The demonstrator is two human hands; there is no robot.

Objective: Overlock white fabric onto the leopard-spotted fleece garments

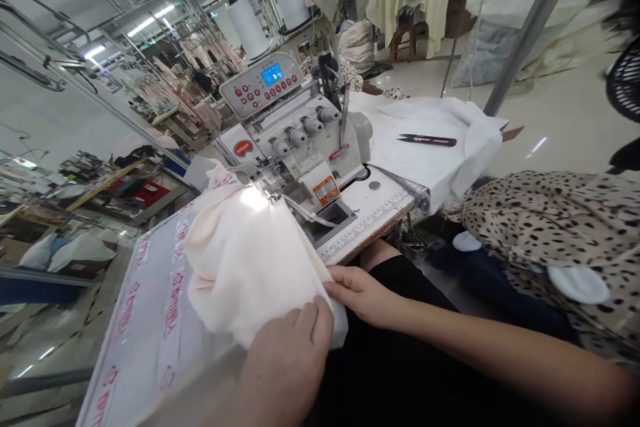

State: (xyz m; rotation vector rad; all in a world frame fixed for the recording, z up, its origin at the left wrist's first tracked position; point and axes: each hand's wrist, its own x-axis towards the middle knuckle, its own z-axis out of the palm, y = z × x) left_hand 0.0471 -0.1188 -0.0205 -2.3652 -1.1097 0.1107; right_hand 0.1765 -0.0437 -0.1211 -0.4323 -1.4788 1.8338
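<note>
Left hand [290,353] curled, right hand [363,293] pinching, both holding cream cloth [255,260] at lower centre, taped table [145,320] at lower left, sewing machine [313,140] at centre, ceiling lights [143,25] at upper left

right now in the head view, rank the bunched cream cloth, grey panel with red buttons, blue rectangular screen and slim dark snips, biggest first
1. Bunched cream cloth
2. Grey panel with red buttons
3. Blue rectangular screen and slim dark snips, unranked: the snips look longer but thinner, so areas seem close
</note>
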